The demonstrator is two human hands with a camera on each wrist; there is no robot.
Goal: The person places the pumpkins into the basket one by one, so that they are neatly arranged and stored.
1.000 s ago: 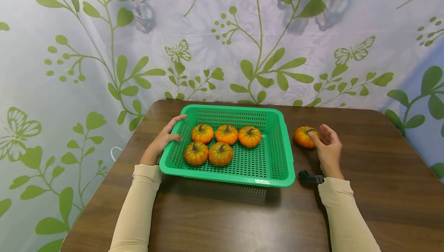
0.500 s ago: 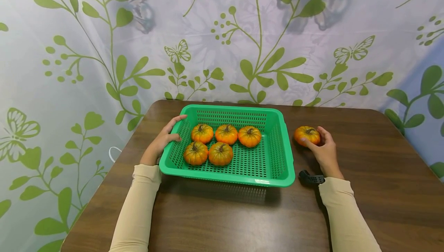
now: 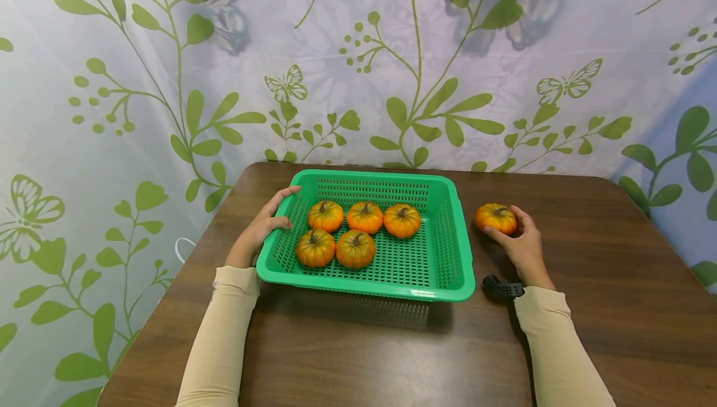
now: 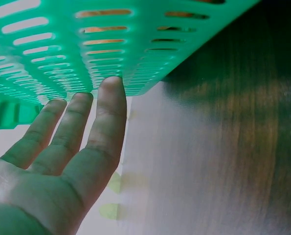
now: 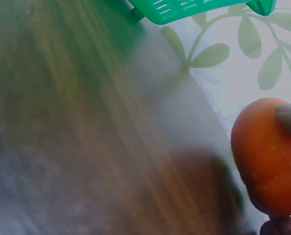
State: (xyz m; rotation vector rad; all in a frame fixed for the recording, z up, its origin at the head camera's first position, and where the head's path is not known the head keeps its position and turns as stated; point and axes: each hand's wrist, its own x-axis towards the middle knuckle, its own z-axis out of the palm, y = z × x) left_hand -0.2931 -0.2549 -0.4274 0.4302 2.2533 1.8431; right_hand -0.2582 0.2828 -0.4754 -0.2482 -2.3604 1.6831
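Note:
A green perforated plastic basket sits in the middle of the head view with several small orange pumpkins inside, grouped to its left. My left hand holds the basket's left end, thumb over the rim; in the left wrist view its fingers reach against the slotted outer wall. To the right of the basket is another small pumpkin. My right hand grips it from its right side, thumb at the front and fingers behind. In the right wrist view the pumpkin shows its smooth orange side, with fingertips at two edges.
The brown wooden table extends in front of the basket and to its right. Behind it hangs a leaf-printed curtain. A black strapped device is at my right wrist. A white cord shows by the table's left edge.
My right hand has moved slightly left, and its fingers have closed around the pumpkin outside the basket. The left hand and the basket have stayed in place.

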